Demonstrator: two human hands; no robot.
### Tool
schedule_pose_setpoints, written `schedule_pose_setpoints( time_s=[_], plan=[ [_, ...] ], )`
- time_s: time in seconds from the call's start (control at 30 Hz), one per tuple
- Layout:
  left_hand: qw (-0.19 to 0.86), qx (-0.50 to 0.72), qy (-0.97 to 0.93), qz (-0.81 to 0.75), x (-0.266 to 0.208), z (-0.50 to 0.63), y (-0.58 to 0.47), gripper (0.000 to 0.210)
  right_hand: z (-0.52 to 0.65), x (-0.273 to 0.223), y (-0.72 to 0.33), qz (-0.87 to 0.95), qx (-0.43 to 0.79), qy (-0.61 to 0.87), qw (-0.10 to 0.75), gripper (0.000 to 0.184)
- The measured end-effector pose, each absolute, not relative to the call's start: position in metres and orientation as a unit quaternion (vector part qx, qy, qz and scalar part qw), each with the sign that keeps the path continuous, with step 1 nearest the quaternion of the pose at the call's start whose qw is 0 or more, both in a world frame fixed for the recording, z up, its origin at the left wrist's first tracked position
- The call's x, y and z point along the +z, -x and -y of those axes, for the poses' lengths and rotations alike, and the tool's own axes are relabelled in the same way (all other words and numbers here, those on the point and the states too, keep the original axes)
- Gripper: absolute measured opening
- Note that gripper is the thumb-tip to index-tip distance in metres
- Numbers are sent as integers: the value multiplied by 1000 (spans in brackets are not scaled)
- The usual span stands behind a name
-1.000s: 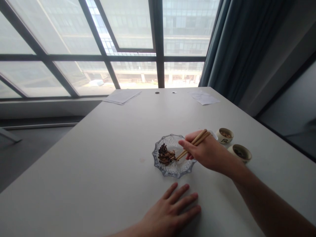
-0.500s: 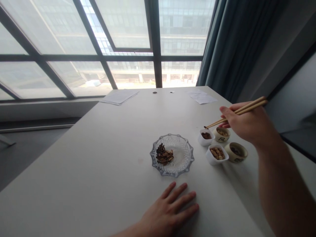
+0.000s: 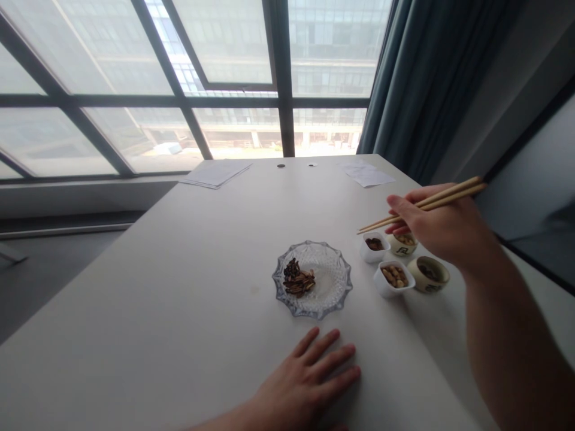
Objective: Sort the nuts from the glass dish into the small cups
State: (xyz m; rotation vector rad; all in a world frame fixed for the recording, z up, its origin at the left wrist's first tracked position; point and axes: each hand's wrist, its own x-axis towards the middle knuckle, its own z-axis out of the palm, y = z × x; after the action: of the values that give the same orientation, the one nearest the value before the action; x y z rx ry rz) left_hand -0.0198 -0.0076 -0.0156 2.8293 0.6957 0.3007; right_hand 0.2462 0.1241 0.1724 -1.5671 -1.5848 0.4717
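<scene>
Head view: on the white counter point(image 3: 202, 257), the right hand point(image 3: 433, 226) has its fingers closed around a pair of chopsticks point(image 3: 442, 195), their tips close together just beyond the rim of the far tub point(image 3: 375, 255); whether they pinch anything is too small to tell. The left hand point(image 3: 309, 374) lies palm down in front of the glass dish point(image 3: 332, 278), its fingers spread and released, grasping nothing. Brown seeds point(image 3: 300, 282), as they appear, sit heaped on the dish's left half, the right half bare. The near tub point(image 3: 390, 291) holds paler pieces, the far one dark bits like those on the dish. Behind and beside the tubs stand the far cup point(image 3: 403, 249) and the near cup point(image 3: 430, 287), both upright with contents. The step in hand seems to be chopstick work above the far tub; a further pick there would call for steady, slightly parted tips, brought over the opening and lowered without knocking the rim.
</scene>
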Motion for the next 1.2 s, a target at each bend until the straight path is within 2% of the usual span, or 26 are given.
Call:
schedule_pose_setpoints(
  time_s=[0.13,0.23,0.4,0.63,0.87,1.2],
  plan=[
    [96,106,-961,-238,-18,8,19,68,-114,170,-228,684,287,544,392,34],
    [86,112,-961,-238,-19,8,19,69,-107,169,-220,704,314,514,375,33],
    [79,111,-963,-233,-18,8,20,68,-106,163,-214,700,338,516,359,36],
    [83,102,-963,-234,-20,8,19,66,-121,132,-191,630,424,529,379,40],
    [82,105,-964,-231,-22,8,20,67,-127,112,-176,651,437,515,347,37],
    [94,95,-964,-229,-22,7,20,68,-125,109,-174,698,365,513,343,41]
  ],
)
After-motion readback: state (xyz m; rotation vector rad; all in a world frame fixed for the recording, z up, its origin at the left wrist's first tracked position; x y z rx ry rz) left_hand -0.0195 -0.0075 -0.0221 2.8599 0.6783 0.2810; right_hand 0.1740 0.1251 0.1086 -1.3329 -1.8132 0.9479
